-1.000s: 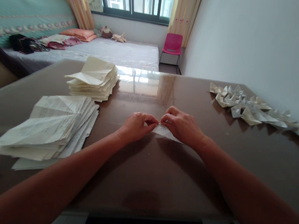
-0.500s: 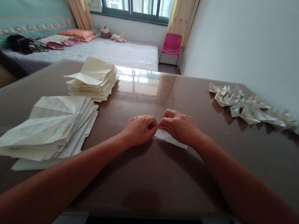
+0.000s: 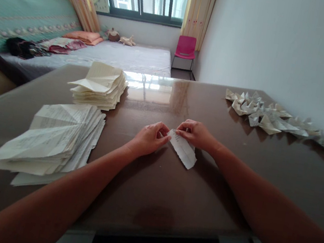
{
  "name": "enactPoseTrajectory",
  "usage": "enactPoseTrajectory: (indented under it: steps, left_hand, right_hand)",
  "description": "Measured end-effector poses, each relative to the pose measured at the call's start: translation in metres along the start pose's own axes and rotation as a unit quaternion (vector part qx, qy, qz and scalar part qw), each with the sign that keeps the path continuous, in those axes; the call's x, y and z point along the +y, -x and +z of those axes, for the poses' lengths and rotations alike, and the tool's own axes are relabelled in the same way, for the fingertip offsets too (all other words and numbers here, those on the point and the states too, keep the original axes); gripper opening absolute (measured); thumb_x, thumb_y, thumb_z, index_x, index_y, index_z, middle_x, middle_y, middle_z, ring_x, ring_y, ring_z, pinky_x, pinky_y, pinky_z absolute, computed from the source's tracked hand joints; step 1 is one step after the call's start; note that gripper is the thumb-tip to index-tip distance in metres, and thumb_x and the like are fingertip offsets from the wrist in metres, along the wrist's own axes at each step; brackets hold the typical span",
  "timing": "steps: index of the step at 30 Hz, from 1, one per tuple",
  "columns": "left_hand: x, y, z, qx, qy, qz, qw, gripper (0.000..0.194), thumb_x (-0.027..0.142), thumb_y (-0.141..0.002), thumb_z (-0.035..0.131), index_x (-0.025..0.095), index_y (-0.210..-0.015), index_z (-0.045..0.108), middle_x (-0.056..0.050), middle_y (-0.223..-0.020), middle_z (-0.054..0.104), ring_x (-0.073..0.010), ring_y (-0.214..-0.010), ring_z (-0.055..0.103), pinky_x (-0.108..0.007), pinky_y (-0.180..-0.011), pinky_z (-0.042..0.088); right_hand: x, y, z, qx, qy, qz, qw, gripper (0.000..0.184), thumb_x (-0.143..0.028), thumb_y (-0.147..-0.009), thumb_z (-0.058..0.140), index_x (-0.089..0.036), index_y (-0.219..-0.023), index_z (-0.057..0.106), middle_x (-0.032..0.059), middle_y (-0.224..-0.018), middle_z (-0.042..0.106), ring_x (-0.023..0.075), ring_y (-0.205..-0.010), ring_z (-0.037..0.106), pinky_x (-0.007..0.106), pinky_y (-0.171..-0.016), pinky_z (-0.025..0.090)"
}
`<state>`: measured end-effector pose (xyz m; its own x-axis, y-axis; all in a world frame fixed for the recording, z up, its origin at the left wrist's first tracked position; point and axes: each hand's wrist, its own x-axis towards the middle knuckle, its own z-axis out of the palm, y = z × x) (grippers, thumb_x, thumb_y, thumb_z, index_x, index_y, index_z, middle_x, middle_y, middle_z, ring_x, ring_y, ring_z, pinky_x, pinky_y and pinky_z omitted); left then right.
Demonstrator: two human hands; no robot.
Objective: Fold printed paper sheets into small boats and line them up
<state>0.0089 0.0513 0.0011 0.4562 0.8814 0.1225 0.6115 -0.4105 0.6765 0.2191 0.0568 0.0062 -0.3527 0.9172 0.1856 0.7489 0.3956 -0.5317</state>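
A narrow folded piece of paper (image 3: 184, 150) with some print near its upper end slants over the brown table between my hands. My right hand (image 3: 195, 133) pinches its upper edge between thumb and fingers. At the paper's upper left tip is my left hand (image 3: 153, 136), its thumb and forefinger closed near the corner; the fingers seem to hold that tip. The rest of the strip points down and to the right, unheld. Part of its far edge is hidden behind the right hand.
On the left of the table (image 3: 137, 192) lie a stack of creased printed sheets (image 3: 54, 132) and, behind it, a stack of yellowish sheets (image 3: 102, 82). Several folded paper shapes (image 3: 269, 123) stand at the far right by the wall. A pink chair (image 3: 185, 48) and a bed (image 3: 141, 58) are beyond.
The paper has swung so its lower end points more toward me, and more of its face shows. The right hand has shifted slightly along it; the left fingers have loosened a little.
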Motion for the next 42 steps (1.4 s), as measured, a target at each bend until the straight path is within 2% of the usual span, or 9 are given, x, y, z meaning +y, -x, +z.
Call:
enactPoseTrajectory:
  steps: [6, 12, 15, 18, 22, 25, 28, 35, 42]
  left_hand:
    - [-0.002, -0.001, 0.001, 0.029, 0.011, -0.011, 0.999, 0.034, 0.044, -0.08, 0.06, 0.019, -0.103, 0.059, -0.001, -0.086, 0.069, -0.0137, -0.069, 0.062, -0.027, -0.066, 0.048]
    - [0.001, -0.003, -0.03, 0.257, 0.056, 0.041, 0.964, 0.04, 0.048, -0.089, 0.049, 0.016, -0.112, 0.056, -0.005, -0.096, 0.067, -0.0136, -0.082, 0.063, -0.023, -0.065, 0.048]
    - [0.005, 0.003, -0.044, 0.295, 0.02, 0.077, 0.952, 0.037, 0.046, -0.092, 0.045, 0.017, -0.111, 0.058, -0.005, -0.095, 0.067, -0.0137, -0.084, 0.061, -0.02, -0.059, 0.045]
    - [0.009, 0.01, -0.048, 0.241, -0.065, 0.153, 0.956, 0.035, 0.046, -0.092, 0.045, 0.018, -0.106, 0.061, -0.006, -0.098, 0.066, -0.0157, -0.09, 0.058, -0.022, -0.062, 0.047]
    - [0.005, 0.013, -0.041, 0.108, -0.231, 0.238, 0.937, 0.044, 0.06, -0.082, 0.054, 0.02, -0.099, 0.063, -0.006, -0.102, 0.065, -0.022, -0.1, 0.053, -0.031, -0.08, 0.048]
    - [0.0, 0.013, -0.03, 0.032, -0.297, 0.249, 0.921, 0.047, 0.062, -0.082, 0.053, 0.02, -0.101, 0.061, -0.007, -0.102, 0.063, -0.0232, -0.099, 0.053, -0.034, -0.081, 0.048]
    - [-0.001, 0.014, -0.021, -0.008, -0.336, 0.241, 0.911, 0.033, 0.047, -0.088, 0.049, 0.02, -0.104, 0.059, -0.007, -0.103, 0.061, -0.0226, -0.098, 0.053, -0.033, -0.08, 0.048]
    - [-0.003, 0.015, -0.022, -0.035, -0.352, 0.268, 0.896, 0.037, 0.025, -0.091, 0.044, 0.021, -0.126, 0.053, -0.005, -0.124, 0.059, -0.0213, -0.11, 0.051, -0.034, -0.093, 0.045]
    - [-0.009, 0.012, -0.018, -0.045, -0.319, 0.272, 0.907, 0.032, 0.025, -0.094, 0.04, 0.027, -0.116, 0.063, -0.001, -0.116, 0.065, -0.0173, -0.105, 0.055, -0.03, -0.091, 0.046]
  right_hand:
    - [-0.001, -0.001, 0.005, 0.017, -0.102, -0.003, 0.995, 0.023, -0.037, -0.082, 0.061, -0.016, -0.082, 0.07, 0.0017, -0.073, 0.063, 0.0119, -0.062, 0.052, 0.025, -0.06, 0.041]
    - [-0.009, -0.001, 0.003, 0.097, -0.318, -0.018, 0.943, 0.024, -0.039, -0.074, 0.069, -0.019, -0.083, 0.06, 0.0022, -0.078, 0.068, 0.0159, -0.073, 0.064, 0.028, -0.069, 0.051]
    - [-0.011, -0.001, 0.003, 0.132, -0.35, -0.021, 0.927, 0.023, -0.037, -0.073, 0.07, -0.021, -0.083, 0.056, 0.0014, -0.079, 0.068, 0.0162, -0.075, 0.065, 0.027, -0.068, 0.051]
    - [-0.006, 0.001, 0.001, 0.144, -0.265, -0.046, 0.952, 0.015, -0.031, -0.076, 0.065, -0.02, -0.082, 0.057, 0.0008, -0.08, 0.066, 0.0147, -0.073, 0.063, 0.026, -0.068, 0.048]
    - [0.005, 0.004, -0.006, 0.051, 0.01, -0.101, 0.993, 0.009, -0.02, -0.073, 0.061, -0.019, -0.082, 0.062, 0.0023, -0.088, 0.066, 0.0157, -0.079, 0.06, 0.026, -0.072, 0.041]
    - [0.006, 0.007, -0.012, -0.011, 0.164, -0.108, 0.98, 0.009, -0.021, -0.075, 0.06, -0.02, -0.083, 0.063, 0.0022, -0.09, 0.066, 0.0163, -0.079, 0.059, 0.026, -0.068, 0.035]
    - [0.001, 0.008, -0.016, -0.047, 0.251, -0.125, 0.959, 0.01, -0.02, -0.076, 0.059, -0.021, -0.084, 0.063, 0.0025, -0.089, 0.066, 0.0166, -0.078, 0.058, 0.027, -0.068, 0.031]
    - [-0.001, 0.006, -0.022, -0.095, 0.299, -0.143, 0.939, 0.013, -0.019, -0.076, 0.06, -0.023, -0.089, 0.063, 0.0029, -0.094, 0.066, 0.0184, -0.085, 0.058, 0.028, -0.07, 0.03]
    - [-0.005, 0.008, -0.026, -0.083, 0.29, -0.161, 0.94, 0.028, -0.024, -0.076, 0.064, -0.023, -0.105, 0.063, 0.0062, -0.106, 0.065, 0.0215, -0.096, 0.056, 0.029, -0.075, 0.032]
